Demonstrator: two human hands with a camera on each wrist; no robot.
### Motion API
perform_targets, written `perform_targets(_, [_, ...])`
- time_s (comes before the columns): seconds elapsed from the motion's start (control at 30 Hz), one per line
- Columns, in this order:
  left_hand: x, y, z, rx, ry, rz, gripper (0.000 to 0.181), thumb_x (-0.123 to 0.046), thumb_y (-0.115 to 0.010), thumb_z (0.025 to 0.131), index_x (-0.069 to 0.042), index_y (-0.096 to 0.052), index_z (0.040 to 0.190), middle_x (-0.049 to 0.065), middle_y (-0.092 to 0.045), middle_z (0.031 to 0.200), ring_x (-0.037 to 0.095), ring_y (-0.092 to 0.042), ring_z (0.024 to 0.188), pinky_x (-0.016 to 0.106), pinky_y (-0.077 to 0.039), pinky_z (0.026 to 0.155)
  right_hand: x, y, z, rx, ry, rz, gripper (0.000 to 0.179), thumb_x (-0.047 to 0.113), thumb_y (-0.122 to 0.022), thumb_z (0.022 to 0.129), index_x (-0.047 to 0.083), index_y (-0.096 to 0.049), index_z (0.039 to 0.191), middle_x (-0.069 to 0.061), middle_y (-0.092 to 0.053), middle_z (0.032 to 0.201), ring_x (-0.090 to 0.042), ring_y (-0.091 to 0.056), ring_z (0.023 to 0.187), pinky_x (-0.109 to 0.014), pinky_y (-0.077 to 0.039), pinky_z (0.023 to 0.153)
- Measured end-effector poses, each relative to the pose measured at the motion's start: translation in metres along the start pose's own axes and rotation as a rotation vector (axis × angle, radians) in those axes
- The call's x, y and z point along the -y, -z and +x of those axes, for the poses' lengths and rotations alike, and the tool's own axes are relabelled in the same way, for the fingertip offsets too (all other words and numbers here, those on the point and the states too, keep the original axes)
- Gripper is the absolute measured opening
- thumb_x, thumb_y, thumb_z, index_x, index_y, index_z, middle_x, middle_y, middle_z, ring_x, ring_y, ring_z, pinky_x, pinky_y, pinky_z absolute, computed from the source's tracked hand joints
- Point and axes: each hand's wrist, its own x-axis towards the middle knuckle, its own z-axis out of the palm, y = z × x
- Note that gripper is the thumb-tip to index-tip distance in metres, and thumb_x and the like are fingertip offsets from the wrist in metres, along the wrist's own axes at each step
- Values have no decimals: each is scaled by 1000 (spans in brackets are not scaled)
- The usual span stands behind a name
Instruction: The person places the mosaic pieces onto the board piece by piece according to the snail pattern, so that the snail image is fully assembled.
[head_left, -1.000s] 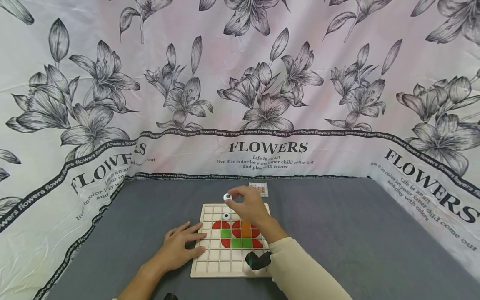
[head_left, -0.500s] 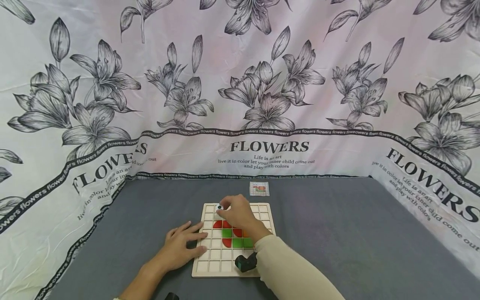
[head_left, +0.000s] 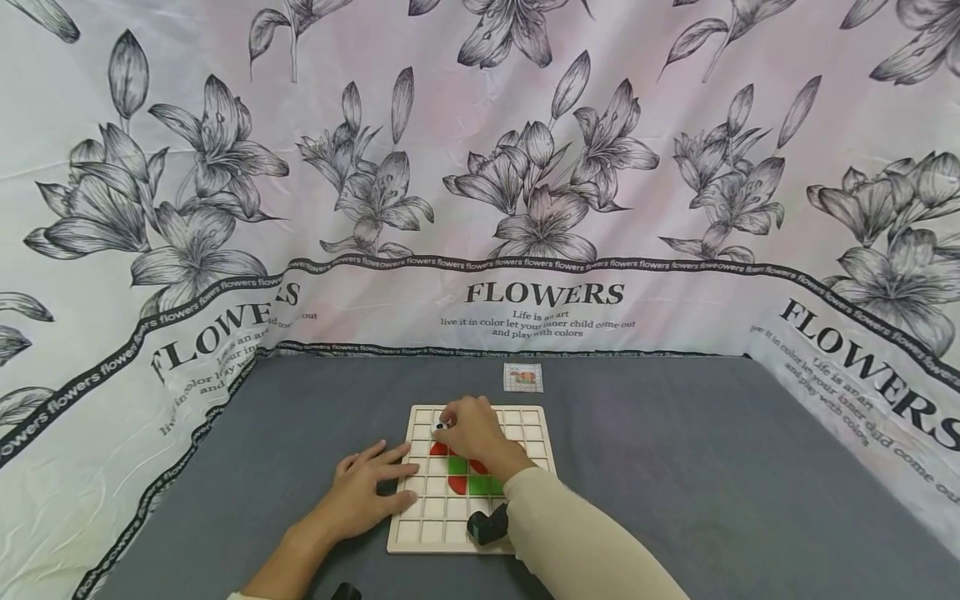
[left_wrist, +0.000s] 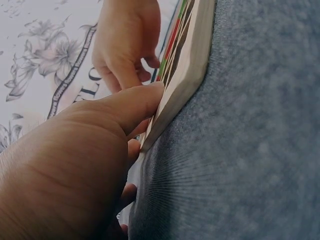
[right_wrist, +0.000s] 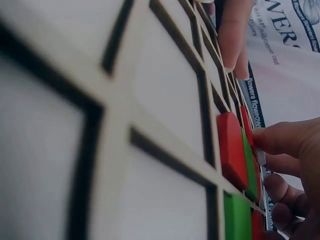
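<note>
A wooden grid board (head_left: 420,533) lies on the grey cloth, with red (head_left: 457,485) and green tiles (head_left: 477,485) in some of its squares. My right hand (head_left: 477,433) reaches over the upper part of the board. Its thumb and fingers pinch a small white tile with a black dot (head_left: 439,427), low over the second row from the top. Some tiles are hidden beneath this hand. My left hand (head_left: 367,492) rests at the board's left edge, fingers spread; in the left wrist view its thumb (left_wrist: 142,102) touches the board's rim.
A small printed picture card (head_left: 522,377) lies behind the board on the grey cloth (head_left: 675,467). A white curtain with flower drawings (head_left: 547,192) encloses the back and sides. A black wrist device (head_left: 489,527) hangs over the board's lower right part.
My right hand has moved left and down from behind the board's top edge, bringing the dotted white tile to the second row. The left hand keeps its place. The view has shifted slightly.
</note>
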Motion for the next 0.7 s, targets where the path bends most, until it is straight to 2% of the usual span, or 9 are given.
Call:
perform_targets(0.3, [0,0,1,0,9,6,42,-38,-72,87,-16,-69,124,5,-45,146,39,-26,138,65,-10,101,-3,-2,2,5,20,-17,21,30,-76,84,13,-76,97,4,-59,86,-19,-51,86,-33,-47,69])
perform_targets(0.5, [-1,-1,2,6,11,-7,42,-38,-71,87,-16,-69,124,6,-45,146,40,-25,138,65,-9,101,-6,-1,-1,0,9,40,25,29,-72,88,11,-75,104,2,-61,90,-20,-51,90,-34,-48,71])
perform_targets(0.6, [-1,-2,2,14,3,-17,43,-39,-71,88,-15,-69,124,6,-45,146,41,-25,138,65,-9,101,-8,7,-4,-14,28,77,26,28,-68,90,9,-74,108,0,-60,92,-21,-50,91,-37,-47,73])
perform_targets(0.7, [0,-4,1,18,1,-21,44,-40,-70,88,-16,-69,124,7,-44,146,41,-25,138,66,-9,101,-10,24,-11,-44,84,115,27,26,-66,92,7,-72,110,-2,-59,95,-22,-51,93,-39,-47,76])
